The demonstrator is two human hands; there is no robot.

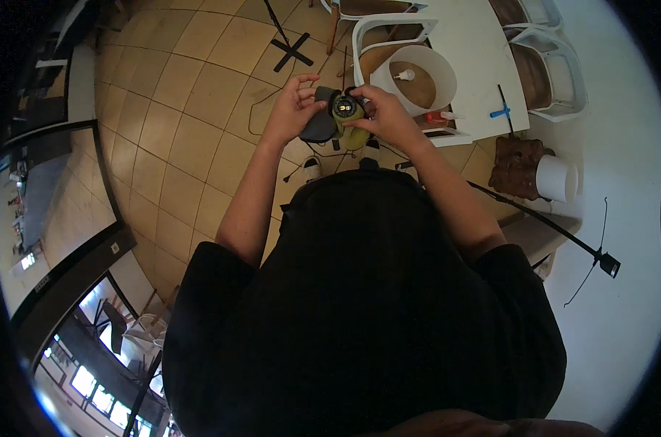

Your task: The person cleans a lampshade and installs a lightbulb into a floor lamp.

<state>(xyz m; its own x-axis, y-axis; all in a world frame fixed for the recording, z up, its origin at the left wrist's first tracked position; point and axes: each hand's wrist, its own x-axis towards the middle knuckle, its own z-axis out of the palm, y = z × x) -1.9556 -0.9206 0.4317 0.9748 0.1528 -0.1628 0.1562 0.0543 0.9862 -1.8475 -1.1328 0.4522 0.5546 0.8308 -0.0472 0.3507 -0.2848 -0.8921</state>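
Observation:
Held out in front of me is an olive-green object [354,137] with a round, black-rimmed glassy face that shines in the middle; I cannot make out its exact kind. My right hand [389,120] grips its right side, thumb below the round face and index finger near the top. My left hand [293,113] has its thumb and fingers bent around a grey-green flap [324,94] on the object's left side. A dark grey rounded piece [319,128] hangs beneath that flap. Both palms are hidden.
A white table [483,73] at the right bears a blue-handled tool [500,113]. In front stands a white chair [359,44] with a white bin [448,73], a light bulb [405,75] inside. Cables and a black cross-shaped stand base [291,52] are on the tiled floor [192,95].

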